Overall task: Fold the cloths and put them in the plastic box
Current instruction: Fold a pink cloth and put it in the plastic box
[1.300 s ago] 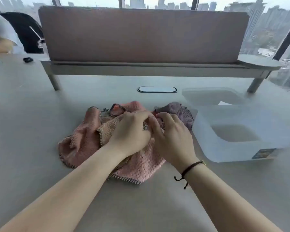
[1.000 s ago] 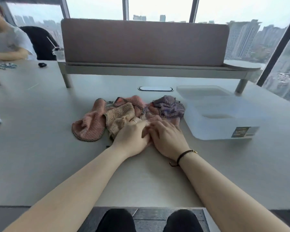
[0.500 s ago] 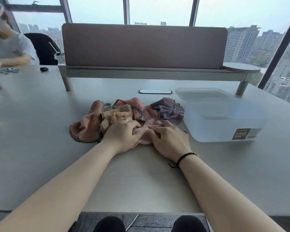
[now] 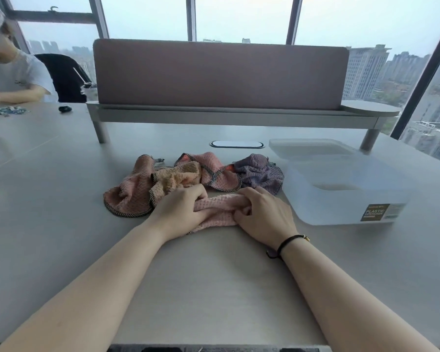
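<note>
While both hands grip one bunched pink cloth (image 4: 215, 209) at mid-frame, left hand (image 4: 181, 208) and right hand (image 4: 263, 214) curl their fingers round its ends. No fold shows yet. Behind it, crumpled cloths (image 4: 188, 179) wait on the worktop (image 4: 214, 275), and the plastic box (image 4: 346, 199) at right looks empty.
</note>
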`<action>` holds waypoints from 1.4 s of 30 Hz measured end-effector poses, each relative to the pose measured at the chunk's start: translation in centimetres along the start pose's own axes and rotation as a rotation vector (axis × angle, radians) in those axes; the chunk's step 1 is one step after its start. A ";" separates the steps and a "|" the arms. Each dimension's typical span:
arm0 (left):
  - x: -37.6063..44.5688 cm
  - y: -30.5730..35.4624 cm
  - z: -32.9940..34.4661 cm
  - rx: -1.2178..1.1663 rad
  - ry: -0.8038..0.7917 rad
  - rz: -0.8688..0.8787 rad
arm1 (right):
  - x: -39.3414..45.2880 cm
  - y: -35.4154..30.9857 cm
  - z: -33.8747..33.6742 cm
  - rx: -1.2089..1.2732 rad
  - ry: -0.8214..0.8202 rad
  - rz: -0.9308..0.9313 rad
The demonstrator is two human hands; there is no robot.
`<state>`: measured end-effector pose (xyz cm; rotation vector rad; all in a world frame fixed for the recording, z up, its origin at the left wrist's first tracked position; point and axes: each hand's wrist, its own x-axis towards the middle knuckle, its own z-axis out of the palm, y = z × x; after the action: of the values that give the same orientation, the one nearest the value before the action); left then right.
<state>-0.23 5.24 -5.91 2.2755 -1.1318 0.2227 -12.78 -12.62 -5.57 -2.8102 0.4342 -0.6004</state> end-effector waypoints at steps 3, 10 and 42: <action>-0.8 0.6 -0.5 -0.024 0.006 0.050 | -1.2 -0.2 -0.3 0.012 0.096 -0.026; -3.0 2.9 -3.1 -0.200 0.055 0.073 | -4.8 0.8 -2.6 -0.089 0.174 -0.025; -5.9 12.3 -19.3 -1.240 -0.303 0.117 | -8.9 -3.0 -14.9 1.360 -0.676 -0.042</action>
<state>-11.37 14.38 12.81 1.1402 -1.0765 -0.6404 -26.25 -9.36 5.33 -1.5246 -0.1615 0.1147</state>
